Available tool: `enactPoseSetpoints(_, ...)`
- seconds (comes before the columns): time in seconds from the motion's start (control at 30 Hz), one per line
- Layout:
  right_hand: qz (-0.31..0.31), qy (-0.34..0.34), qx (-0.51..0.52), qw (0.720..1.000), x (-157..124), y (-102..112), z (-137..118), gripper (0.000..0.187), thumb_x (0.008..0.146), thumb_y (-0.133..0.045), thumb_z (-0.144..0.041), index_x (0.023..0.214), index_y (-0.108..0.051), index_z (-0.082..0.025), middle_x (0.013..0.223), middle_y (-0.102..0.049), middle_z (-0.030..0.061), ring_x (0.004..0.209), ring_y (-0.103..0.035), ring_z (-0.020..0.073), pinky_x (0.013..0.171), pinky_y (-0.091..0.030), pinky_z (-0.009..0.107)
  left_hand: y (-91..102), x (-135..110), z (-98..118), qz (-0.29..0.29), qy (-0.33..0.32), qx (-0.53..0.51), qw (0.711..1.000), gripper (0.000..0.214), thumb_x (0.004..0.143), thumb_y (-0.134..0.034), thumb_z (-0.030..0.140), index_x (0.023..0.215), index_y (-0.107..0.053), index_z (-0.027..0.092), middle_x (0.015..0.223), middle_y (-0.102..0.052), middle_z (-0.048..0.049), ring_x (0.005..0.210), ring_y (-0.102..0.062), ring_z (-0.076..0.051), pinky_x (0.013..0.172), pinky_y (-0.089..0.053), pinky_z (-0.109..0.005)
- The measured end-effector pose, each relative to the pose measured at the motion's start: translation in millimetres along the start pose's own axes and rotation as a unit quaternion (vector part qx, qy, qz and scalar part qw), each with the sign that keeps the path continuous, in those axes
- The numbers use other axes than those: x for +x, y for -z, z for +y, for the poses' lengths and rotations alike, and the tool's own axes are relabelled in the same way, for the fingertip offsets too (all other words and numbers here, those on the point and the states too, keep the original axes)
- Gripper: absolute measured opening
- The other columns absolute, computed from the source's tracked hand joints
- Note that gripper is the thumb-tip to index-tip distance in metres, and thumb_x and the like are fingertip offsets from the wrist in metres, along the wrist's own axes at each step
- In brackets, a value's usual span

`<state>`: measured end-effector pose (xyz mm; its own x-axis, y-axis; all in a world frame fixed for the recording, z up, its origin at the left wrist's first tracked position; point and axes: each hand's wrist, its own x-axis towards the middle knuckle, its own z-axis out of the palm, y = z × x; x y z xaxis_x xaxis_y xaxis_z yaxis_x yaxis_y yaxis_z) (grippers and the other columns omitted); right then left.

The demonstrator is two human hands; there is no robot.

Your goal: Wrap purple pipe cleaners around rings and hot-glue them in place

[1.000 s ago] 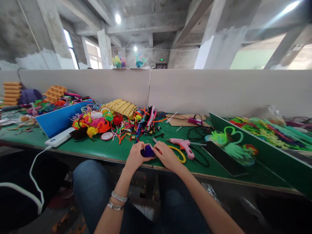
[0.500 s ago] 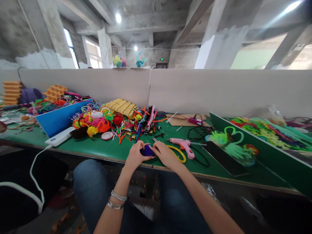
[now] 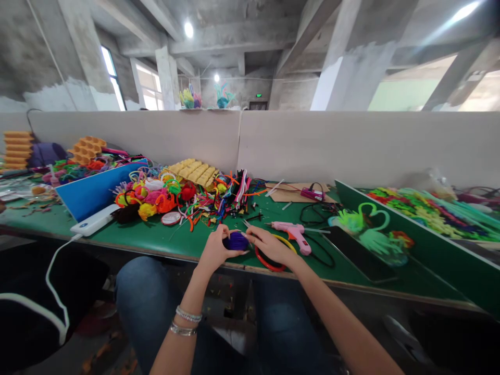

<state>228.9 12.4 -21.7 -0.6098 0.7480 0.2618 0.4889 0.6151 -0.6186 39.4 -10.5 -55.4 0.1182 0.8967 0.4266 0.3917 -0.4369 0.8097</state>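
My left hand (image 3: pixel 215 249) is wrapped around a dark purple-blue rounded bundle (image 3: pixel 236 241) at the table's front edge. The bundle looks fuzzy or strand-like, and the fingers and thumb cover part of it. My right hand (image 3: pixel 269 244) meets its right side, with thumb and fingertips pinched at that edge. Beneath the right hand lies a pair of scissors, its red and yellow handle loops (image 3: pixel 269 265) showing and a grey blade tip poking out past the fingers. A pink glue gun (image 3: pixel 292 232) rests just right of that hand.
A heap of colourful pipe-cleaner pieces (image 3: pixel 166 195) and a yellow egg-carton-like sheet (image 3: pixel 193 171) lie behind left. A white power bank (image 3: pixel 95 220) leans near a blue divider (image 3: pixel 99 194). Rightward are a black phone (image 3: pixel 361 255), green fuzzy figures (image 3: pixel 377 237) and a green divider (image 3: pixel 425 250).
My right hand has shifted slightly right, baring more of the purple-blue bundle. The red handle loop now shows below it. My left hand stays around the bundle.
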Motion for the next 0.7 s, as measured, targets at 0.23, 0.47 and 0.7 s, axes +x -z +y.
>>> enactPoseSetpoints(0.23,-0.051,-0.012,0.025,0.998,4.1,11.3,-6.8,0.032,0.088,-0.036,-0.046,0.085,-0.051,-0.019,0.080,-0.052,0.0003,0.074,-0.048,0.0139,0.071,-0.040,0.027,0.8,-0.6,2.4,0.000,0.005,-0.002,1.000,0.051,0.052,-0.076,0.029,0.081,-0.035,0.023,0.090,-0.068,-0.0041,0.081,-0.064,-0.018,0.072,-0.049,-0.030)
enactPoseSetpoints(0.47,-0.127,-0.009,0.069,0.989,9.6,19.7,-6.1,0.031,0.086,-0.041,-0.048,0.084,-0.051,-0.019,0.082,-0.052,0.0002,0.075,-0.047,0.0135,0.071,-0.040,0.026,-0.5,-0.2,-1.3,-0.005,0.016,-0.025,1.000,0.056,0.048,-0.079,0.033,0.081,-0.034,0.023,0.090,-0.066,-0.0037,0.088,-0.064,-0.021,0.076,-0.050,-0.032)
enactPoseSetpoints(0.7,-0.141,-0.026,0.098,0.985,10.2,20.1,-4.5,0.031,0.084,-0.043,-0.048,0.085,-0.052,-0.019,0.083,-0.051,0.0003,0.075,-0.047,0.0132,0.070,-0.039,0.026,-0.1,-0.6,-0.3,0.000,0.012,-0.029,0.999,0.055,0.049,-0.078,0.033,0.081,-0.035,0.023,0.083,-0.064,-0.0011,0.090,-0.064,-0.021,0.075,-0.050,-0.032)
